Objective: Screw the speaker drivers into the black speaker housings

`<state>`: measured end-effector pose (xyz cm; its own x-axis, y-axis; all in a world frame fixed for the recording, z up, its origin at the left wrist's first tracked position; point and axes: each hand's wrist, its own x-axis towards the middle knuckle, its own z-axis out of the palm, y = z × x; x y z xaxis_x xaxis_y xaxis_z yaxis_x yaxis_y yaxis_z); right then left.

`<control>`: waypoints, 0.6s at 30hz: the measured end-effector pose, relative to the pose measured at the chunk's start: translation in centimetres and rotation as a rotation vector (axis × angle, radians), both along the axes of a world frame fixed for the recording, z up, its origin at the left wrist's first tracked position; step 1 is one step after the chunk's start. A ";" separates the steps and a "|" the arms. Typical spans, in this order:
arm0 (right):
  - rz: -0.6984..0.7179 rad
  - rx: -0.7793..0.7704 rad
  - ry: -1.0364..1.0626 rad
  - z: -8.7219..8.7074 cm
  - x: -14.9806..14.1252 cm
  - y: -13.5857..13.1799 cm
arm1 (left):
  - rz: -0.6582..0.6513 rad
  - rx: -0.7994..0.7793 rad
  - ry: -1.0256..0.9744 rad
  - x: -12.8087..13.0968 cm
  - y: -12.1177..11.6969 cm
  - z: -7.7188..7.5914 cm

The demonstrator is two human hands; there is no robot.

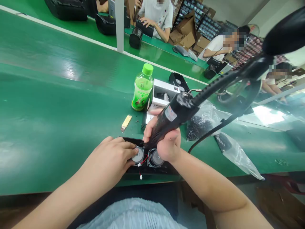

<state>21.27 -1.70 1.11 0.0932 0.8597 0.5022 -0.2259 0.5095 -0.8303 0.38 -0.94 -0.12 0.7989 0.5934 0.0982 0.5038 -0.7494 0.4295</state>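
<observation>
My right hand (168, 143) is wrapped round a black electric screwdriver (164, 122), which slants down to the left with its tip by the left speaker. My left hand (116, 154) is closed at the left end of a black speaker panel (152, 170), thumb and fingers on a round silver speaker (138, 156). A second speaker (156, 157) sits in the panel beside it, partly under my right hand. Red and black wires with a small white connector (141, 177) hang from the speakers. The exact screw spot is hidden.
Beyond the panel stand a green-capped bottle (143, 87), a white-and-black box (159, 93) and a yellow utility knife (126, 122). Plastic bags of black parts (201, 124) lie right. The screwdriver's cable (214, 86) runs up right. Co-workers (154, 19) sit across the green table (59, 127).
</observation>
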 end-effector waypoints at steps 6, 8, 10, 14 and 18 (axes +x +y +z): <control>-0.370 0.125 0.050 7.6 3.0 0.0 | 0.005 0.015 -0.046 -0.4 -0.4 -0.2; -0.464 0.171 0.014 9.0 3.8 0.8 | 0.010 0.013 -0.051 -0.5 -0.4 -0.5; -0.469 0.215 -0.012 8.9 4.1 2.1 | 0.019 0.011 -0.056 -0.6 -0.4 -0.6; -0.386 0.184 -0.045 6.4 4.3 4.6 | 0.016 0.012 -0.063 -0.7 -0.4 -0.8; -0.412 0.152 -0.047 5.5 4.4 5.2 | 0.020 0.001 -0.057 -0.8 -0.6 -0.7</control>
<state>25.71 3.50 6.65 0.3867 0.6716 0.6320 0.0576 0.6664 -0.7433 -0.46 -1.50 -0.82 0.7796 0.6094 0.1442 0.4936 -0.7397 0.4575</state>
